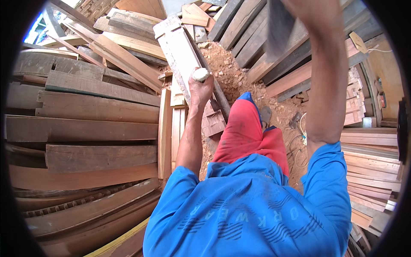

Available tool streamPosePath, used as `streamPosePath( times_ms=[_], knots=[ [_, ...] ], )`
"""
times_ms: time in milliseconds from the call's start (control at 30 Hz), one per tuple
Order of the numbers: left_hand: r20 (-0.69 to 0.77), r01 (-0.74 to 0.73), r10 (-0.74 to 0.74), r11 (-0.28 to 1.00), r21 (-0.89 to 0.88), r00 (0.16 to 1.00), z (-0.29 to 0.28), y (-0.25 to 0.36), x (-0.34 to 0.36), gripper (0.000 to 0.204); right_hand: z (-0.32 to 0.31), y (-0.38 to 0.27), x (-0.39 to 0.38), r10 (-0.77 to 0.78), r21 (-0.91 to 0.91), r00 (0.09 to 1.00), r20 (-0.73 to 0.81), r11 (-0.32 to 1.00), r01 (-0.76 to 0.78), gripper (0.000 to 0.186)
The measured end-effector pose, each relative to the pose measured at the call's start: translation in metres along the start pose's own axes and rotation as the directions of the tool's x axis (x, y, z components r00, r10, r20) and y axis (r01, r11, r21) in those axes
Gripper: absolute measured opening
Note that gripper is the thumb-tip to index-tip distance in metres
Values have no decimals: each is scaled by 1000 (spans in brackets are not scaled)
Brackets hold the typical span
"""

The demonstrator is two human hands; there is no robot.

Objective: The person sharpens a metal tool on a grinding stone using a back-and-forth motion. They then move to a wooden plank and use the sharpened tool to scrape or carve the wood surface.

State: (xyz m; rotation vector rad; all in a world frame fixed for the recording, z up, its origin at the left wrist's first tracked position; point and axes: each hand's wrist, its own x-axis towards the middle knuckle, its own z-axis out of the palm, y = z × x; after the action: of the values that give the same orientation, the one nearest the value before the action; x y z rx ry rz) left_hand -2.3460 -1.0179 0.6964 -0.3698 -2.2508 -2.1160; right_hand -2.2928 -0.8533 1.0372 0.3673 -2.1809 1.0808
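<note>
Handle [200,75], end-up in the closed left hand [201,91] over the white board [174,43], should be stiff and light, best held below its pale tip, while the right hand [306,10] appears clasped round a blurred, likely heavy block [278,32].

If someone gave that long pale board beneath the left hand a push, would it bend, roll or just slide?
The long pale board would probably stay stiff, as its long edges show no clear sag. Its broad, flat face suggests it would slide or tip rather than roll.
</note>
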Motion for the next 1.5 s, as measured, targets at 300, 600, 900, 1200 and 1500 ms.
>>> streamPosePath(
  times_ms=[300,600,900,1200,1500],
  knots=[
    [-33,-84,87,992,95,996,-7,-3,-17,17,75,96,-117,492,-631,594,636,775,34,29],
    [27,-87,84,987,133,996,-10,4,-27,20,8,31,-19,-111,79,993,-27,990,113,14],
    [36,-136,133,981,138,991,-8,12,-31,18,67,83,-118,317,-579,823,471,815,18,28],
    [22,-75,72,982,176,997,-7,6,-32,20,27,52,-113,417,-38,869,267,906,-422,42],
    [21,-46,43,986,160,999,-4,3,-21,18,69,88,-111,255,-425,919,300,899,-111,35]
  ],
)
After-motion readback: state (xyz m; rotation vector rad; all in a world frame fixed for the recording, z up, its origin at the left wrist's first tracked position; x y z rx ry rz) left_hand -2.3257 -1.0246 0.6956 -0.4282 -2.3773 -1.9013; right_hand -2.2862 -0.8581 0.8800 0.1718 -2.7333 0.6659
